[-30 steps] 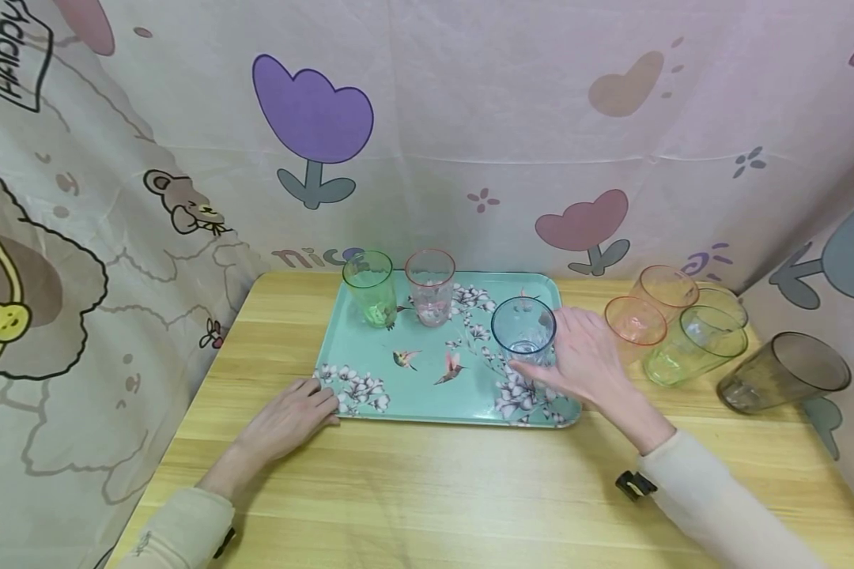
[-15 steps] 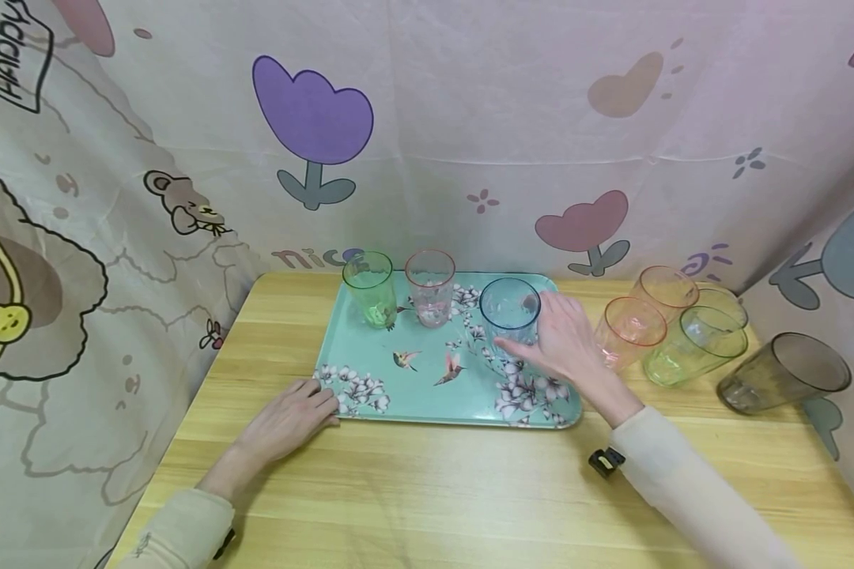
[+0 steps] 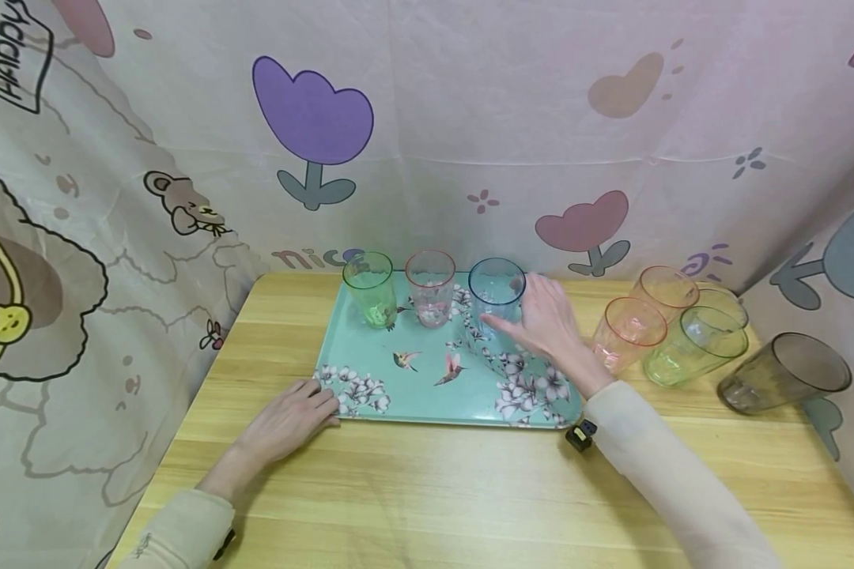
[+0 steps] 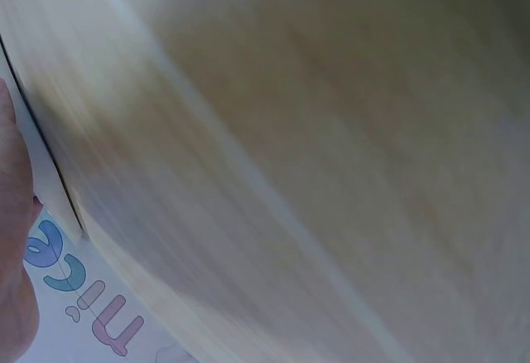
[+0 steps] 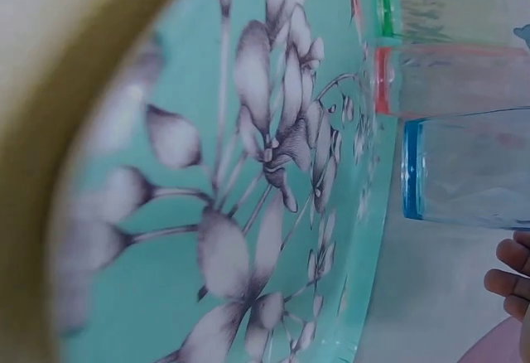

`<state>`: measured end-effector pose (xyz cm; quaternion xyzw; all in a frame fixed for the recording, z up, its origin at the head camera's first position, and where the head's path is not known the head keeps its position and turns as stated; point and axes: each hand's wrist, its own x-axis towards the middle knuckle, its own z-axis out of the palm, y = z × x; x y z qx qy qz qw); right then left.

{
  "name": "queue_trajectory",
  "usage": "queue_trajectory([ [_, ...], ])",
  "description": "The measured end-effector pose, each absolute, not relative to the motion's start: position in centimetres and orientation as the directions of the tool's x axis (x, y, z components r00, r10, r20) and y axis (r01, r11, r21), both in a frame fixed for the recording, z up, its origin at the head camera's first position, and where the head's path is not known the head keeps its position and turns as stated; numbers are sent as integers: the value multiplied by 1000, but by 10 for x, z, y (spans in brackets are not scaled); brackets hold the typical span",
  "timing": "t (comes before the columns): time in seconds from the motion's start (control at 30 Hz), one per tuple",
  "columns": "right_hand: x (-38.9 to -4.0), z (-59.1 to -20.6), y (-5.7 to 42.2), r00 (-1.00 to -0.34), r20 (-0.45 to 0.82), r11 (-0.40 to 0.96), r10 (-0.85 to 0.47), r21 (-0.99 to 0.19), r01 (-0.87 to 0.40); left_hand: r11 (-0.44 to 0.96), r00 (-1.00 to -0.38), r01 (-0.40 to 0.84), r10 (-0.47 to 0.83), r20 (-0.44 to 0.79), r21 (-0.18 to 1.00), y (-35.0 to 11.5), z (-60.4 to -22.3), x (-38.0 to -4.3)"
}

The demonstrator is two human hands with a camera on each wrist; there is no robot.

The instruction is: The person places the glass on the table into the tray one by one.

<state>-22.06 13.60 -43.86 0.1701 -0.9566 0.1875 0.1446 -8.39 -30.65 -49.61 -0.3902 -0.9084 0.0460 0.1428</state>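
A clear drinking glass with a blue rim (image 3: 496,292) stands upright at the back right of the turquoise floral tray (image 3: 427,403). My right hand (image 3: 551,320) holds it from the right side, the thumb across its front. The right wrist view shows the blue-edged glass (image 5: 464,172) with fingertips (image 5: 507,283) low beside it. To its left on the tray are a red-rimmed glass (image 3: 430,292) and a green glass (image 3: 372,292). My left hand (image 3: 292,419) rests at the tray's front left corner, fingers relaxed and touching its edge; the left wrist view catches only part of it.
Right of the tray on the wooden table (image 3: 427,490) stand several more glasses: a pink one (image 3: 629,336), an orange-rimmed one (image 3: 665,288), green ones (image 3: 683,356) and a smoky brown one (image 3: 783,375). A printed curtain (image 3: 455,118) hangs right behind the table.
My right hand has carried the blue-rimmed glass back and to the left, into line with the red-rimmed and green glasses. My left hand has stayed in place.
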Motion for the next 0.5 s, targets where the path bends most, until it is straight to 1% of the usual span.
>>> queue_trajectory([
  [0.17, -231, -440, 132, -916, 305, 879, -261, -317, -356, 691, -653, 697, 722, 226, -191, -307, -496, -84],
  [0.5, -246, -446, 124, -923, 294, 883, -250, -322, -342, 686, -646, 702, 726, 234, -192, -307, -496, -84],
])
